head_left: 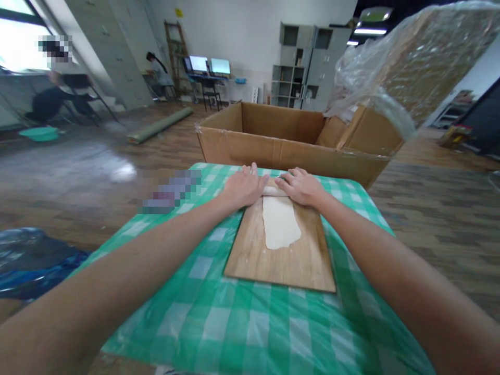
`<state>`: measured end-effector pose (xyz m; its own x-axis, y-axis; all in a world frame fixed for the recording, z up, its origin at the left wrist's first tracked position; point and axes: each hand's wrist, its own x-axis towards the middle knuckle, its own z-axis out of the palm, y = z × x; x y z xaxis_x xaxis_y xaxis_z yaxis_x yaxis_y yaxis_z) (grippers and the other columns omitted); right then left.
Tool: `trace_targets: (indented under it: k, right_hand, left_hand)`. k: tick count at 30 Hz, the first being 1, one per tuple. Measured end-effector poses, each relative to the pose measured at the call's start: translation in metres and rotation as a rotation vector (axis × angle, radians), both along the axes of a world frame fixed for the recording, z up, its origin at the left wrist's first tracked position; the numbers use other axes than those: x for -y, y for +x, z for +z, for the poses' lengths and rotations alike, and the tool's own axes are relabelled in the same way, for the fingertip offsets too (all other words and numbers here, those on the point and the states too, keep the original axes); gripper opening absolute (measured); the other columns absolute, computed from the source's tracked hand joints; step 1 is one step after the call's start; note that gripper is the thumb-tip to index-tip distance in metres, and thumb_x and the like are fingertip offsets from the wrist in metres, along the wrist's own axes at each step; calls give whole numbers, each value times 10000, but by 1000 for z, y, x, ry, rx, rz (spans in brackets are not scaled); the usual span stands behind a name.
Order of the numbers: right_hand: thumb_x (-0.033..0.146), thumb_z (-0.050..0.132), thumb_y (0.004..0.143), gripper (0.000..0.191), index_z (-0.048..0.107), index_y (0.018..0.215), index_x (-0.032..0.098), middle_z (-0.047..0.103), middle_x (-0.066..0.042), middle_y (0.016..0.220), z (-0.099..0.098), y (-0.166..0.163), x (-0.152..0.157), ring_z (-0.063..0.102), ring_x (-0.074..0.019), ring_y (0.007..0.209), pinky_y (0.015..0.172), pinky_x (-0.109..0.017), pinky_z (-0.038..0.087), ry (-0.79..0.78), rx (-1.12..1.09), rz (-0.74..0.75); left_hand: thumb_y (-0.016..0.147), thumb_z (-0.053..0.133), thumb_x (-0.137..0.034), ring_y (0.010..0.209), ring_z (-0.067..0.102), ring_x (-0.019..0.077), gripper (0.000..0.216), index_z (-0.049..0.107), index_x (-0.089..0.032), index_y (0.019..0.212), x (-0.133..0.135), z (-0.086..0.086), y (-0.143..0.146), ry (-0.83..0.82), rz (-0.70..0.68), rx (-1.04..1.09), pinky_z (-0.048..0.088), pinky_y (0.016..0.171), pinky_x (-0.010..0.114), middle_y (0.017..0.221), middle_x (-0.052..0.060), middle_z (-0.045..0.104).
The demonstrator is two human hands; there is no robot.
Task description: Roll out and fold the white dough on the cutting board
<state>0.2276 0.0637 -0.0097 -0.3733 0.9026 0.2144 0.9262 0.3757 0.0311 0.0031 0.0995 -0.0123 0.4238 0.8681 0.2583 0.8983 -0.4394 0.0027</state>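
A pale rolling pin (275,191) lies crosswise over the far end of a thin, flattened sheet of dough (280,224). My left hand (245,186) rests over the pin's left end, fingers pointing forward. On the right end lies my right hand (301,186), its fingers bent over the pin. Both palms hide the pin's ends. Under the dough is a wooden board (258,265), with small pale specks on its surface. The dough is long, with ragged edges, and stretches from the pin toward me.
A green-and-white checked tablecloth (203,312) covers the table. Beyond its far edge stands a large open cardboard box (250,148) with plastic wrap (371,104). A blurred-out object (170,192) lies at the table's left edge. Two people sit farther back on the left.
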Motion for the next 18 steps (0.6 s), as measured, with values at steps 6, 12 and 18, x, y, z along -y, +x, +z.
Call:
trace_targets:
  k: [6, 12, 18]
  right_hand:
    - [591, 180, 1102, 674, 646, 1378, 189, 653, -152, 1422, 6, -14, 39, 507, -312, 1395, 1192, -511, 322, -2, -45, -36]
    - [664, 112, 1065, 809, 517, 1532, 141, 490, -153, 1613, 4, -17, 79, 341, -328, 1550, 1250, -516, 261, -58, -108, -21]
    - [713, 160, 1043, 853, 353, 1634, 129, 332, -160, 1702, 4, -14, 129, 257, -318, 1591, 1281, -538, 210, -187, -230, -16]
  left_hand:
    - [1082, 139, -544, 1441, 476, 393, 746, 479, -51, 1525, 37, 3, -8, 55, -59, -24, 373, 1150, 517, 1515, 251, 549]
    - [1083, 194, -553, 1466, 456, 368, 750, 564, -18, 1455, 87, -1, -24, 109, -156, -45, 286, 1222, 488, 1549, 243, 527]
    - [1079, 319, -459, 1372, 529, 340, 598, 562, -59, 1451, 144, 15, -41, 137, -233, -59, 346, 1164, 486, 1508, 212, 574]
